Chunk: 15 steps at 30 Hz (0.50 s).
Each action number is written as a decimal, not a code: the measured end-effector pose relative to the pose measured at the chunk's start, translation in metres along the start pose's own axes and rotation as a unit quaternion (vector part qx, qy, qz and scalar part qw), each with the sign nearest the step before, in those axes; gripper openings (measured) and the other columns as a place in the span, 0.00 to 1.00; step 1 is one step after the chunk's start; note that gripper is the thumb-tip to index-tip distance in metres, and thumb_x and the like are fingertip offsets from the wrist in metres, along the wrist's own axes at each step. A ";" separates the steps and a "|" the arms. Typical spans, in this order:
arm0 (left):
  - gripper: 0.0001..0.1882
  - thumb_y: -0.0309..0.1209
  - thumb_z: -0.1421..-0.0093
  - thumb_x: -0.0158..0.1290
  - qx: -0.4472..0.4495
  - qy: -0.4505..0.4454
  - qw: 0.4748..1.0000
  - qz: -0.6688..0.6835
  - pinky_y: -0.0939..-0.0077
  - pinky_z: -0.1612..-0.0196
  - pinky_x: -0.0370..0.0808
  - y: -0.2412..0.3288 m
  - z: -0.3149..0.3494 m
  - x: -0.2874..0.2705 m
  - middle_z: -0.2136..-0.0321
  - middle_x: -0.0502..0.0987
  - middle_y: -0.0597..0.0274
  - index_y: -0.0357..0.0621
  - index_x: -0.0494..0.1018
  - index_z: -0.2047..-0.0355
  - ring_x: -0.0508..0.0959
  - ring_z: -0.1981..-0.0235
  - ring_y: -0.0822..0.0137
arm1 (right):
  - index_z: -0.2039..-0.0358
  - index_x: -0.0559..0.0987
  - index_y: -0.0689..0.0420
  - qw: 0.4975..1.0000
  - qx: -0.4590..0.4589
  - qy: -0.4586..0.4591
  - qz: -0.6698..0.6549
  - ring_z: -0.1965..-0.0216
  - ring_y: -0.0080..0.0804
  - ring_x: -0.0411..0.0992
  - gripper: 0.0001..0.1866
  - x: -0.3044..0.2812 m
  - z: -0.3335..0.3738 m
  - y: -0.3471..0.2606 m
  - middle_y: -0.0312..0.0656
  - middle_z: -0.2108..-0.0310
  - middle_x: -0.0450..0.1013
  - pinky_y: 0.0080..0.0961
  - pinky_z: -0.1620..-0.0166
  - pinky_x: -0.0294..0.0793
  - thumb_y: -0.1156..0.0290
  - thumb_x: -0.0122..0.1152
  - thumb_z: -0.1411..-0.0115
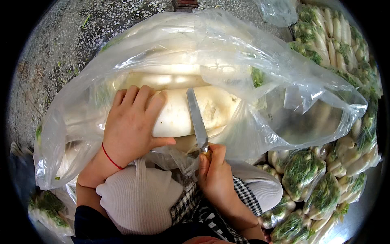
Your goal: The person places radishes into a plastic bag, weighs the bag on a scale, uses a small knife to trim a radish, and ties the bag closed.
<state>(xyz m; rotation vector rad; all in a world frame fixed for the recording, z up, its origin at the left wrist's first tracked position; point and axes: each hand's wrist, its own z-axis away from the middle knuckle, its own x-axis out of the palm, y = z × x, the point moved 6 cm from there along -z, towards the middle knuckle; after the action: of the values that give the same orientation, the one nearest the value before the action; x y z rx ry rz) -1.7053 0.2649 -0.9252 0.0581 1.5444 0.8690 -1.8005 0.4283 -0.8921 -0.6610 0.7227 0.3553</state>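
Observation:
A large white radish (172, 116) lies crosswise in the mouth of a big clear plastic bag (284, 122), with more white radishes beside and behind it. My left hand (130, 120) grips its left part from above, the fingers over the far side and the thumb on the near side. A knife (196, 116) with a broad metal blade is in my right hand (217, 173), its handle mostly covered by my fingers. The blade lies over the middle of the radish, tip pointing away from me. Whether its edge touches the skin I cannot tell.
Below the bag are my knees in light ribbed cloth (136, 199), with a checked black and white cloth (189, 203) between them. Bagged small radishes with green leaves (302, 175) are stacked to the right. Another leafy bag (48, 211) sits at the lower left. The floor (53, 65) is speckled.

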 end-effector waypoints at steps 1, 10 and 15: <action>0.40 0.53 0.66 0.62 0.001 0.002 1.000 0.007 0.64 0.52 0.63 0.000 0.000 0.000 0.63 0.68 0.57 0.42 0.68 0.55 0.67 0.59 0.57 | 0.55 0.59 0.63 1.000 0.001 0.001 -0.005 0.74 0.63 0.71 0.14 0.001 0.001 0.000 0.61 0.76 0.71 0.47 0.73 0.69 0.74 0.48 0.39; 0.40 0.52 0.66 0.63 0.003 0.013 1.000 0.003 0.64 0.52 0.63 0.003 0.001 -0.002 0.63 0.69 0.57 0.42 0.68 0.55 0.68 0.59 0.57 | 0.56 0.59 0.63 0.999 -0.017 0.039 0.026 0.75 0.63 0.70 0.14 -0.004 -0.013 0.003 0.62 0.75 0.70 0.48 0.74 0.69 0.73 0.49 0.39; 0.40 0.51 0.67 0.64 0.004 0.019 1.000 0.003 0.64 0.51 0.63 0.003 0.003 -0.001 0.63 0.69 0.57 0.42 0.68 0.55 0.68 0.59 0.57 | 0.55 0.59 0.62 0.997 0.002 0.054 0.056 0.73 0.64 0.70 0.14 -0.006 -0.019 0.005 0.63 0.75 0.71 0.49 0.72 0.68 0.72 0.48 0.38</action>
<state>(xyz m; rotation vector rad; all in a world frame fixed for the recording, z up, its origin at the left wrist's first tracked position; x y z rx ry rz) -1.7042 0.2682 -0.9222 0.0522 1.5838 0.8724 -1.8169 0.4189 -0.9008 -0.6411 0.8666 0.4238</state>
